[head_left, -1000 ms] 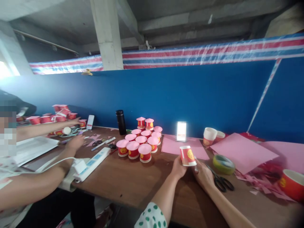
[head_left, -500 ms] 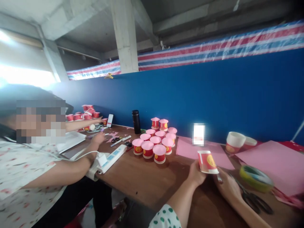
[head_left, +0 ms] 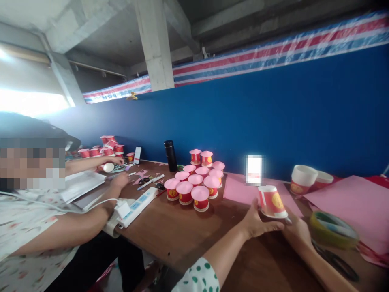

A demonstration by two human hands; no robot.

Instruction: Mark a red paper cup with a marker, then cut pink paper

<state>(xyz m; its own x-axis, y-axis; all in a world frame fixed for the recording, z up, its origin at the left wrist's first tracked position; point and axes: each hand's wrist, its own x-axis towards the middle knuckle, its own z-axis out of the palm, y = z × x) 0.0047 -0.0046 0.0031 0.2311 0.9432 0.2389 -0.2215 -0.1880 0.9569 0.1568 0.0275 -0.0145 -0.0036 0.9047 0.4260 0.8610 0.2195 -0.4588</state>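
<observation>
A red and white paper cup (head_left: 272,202) with a yellow emblem is upside down, its wide rim lowest, between my two hands. My left hand (head_left: 257,223) supports it from the left, thumb stretched below the rim and fingers behind the cup. At the rim's right side, my right hand (head_left: 296,233) grips the cup, its fingertips partly hidden. To the left stand several red cups topped with pink paper cones (head_left: 200,194). Pink paper sheets (head_left: 232,188) lie behind the held cup.
Yellow tape (head_left: 334,229) and dark scissors (head_left: 337,259) lie at the right, near stacked cups (head_left: 304,176). A black bottle (head_left: 170,156) and a power strip (head_left: 139,207) are further left. Another person's arm (head_left: 69,227) reaches over the table at the left.
The held cup has moved slightly right in view and tilted differently. My left thumb now stretches out below its rim. The other person's hands have shifted left in view.
</observation>
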